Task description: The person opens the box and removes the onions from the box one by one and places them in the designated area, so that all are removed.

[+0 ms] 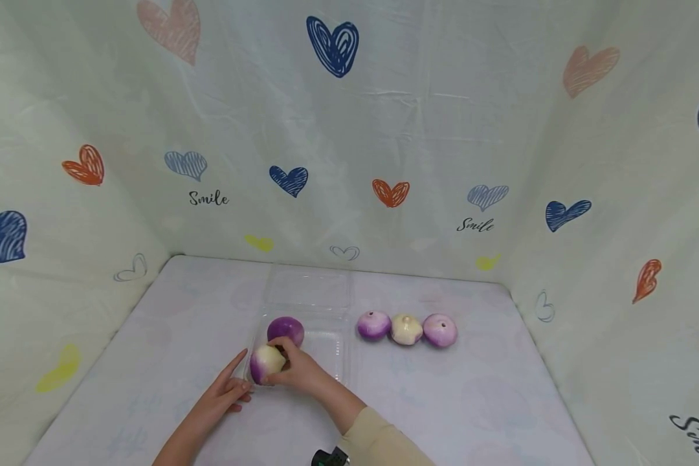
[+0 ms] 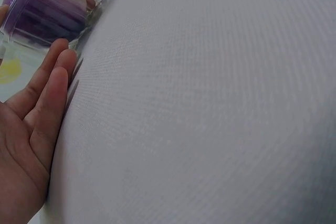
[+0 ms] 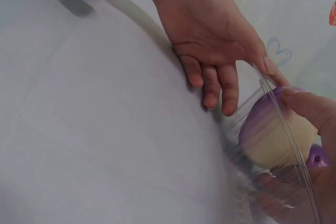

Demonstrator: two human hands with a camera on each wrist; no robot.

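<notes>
The right hand (image 1: 297, 369) is gripping a purple-white onion (image 1: 260, 366), apparently seating it inside the clear clamshell (image 1: 329, 356); the straight-fingered left hand (image 1: 224, 393) is touching the clamshell's corner. Next, placing is probably calling for release.

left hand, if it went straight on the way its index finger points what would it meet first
The left hand would likely meet the clear rectangular plastic container at its left side; contact seems close or made, depth unclear.
</notes>
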